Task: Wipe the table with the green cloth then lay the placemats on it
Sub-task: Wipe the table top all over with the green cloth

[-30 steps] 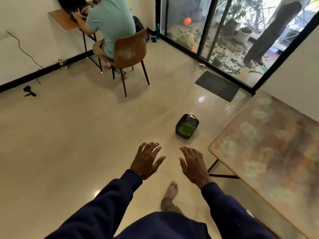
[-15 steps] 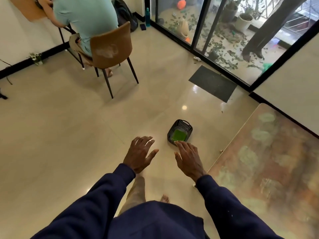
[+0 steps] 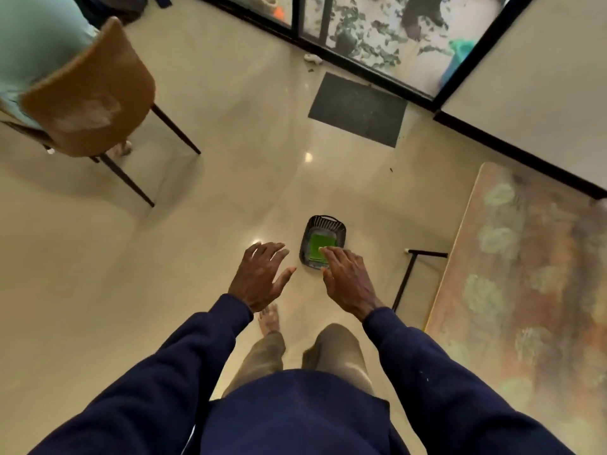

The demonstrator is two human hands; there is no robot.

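A green cloth (image 3: 316, 245) lies folded inside a small black basket (image 3: 328, 221) on the beige floor, a step ahead of me. My right hand (image 3: 348, 280) is stretched out, fingers apart, and its fingertips overlap the near edge of the basket in the view. My left hand (image 3: 261, 275) is spread open to the left of the basket, holding nothing. The table (image 3: 525, 290) with a mottled rust and pale green top stands at the right, its black leg (image 3: 405, 280) visible. No placemats are in view.
A brown chair (image 3: 88, 96) with a seated person in a light green shirt (image 3: 29, 37) stands at the far left. A dark doormat (image 3: 358, 108) lies before the glass sliding doors (image 3: 368, 31). My bare foot (image 3: 270, 318) is on the floor below my hands.
I have walked closer to the basket and my view has tilted down. My right hand has come over the basket's near edge; the chair has slid to the upper left of the view.
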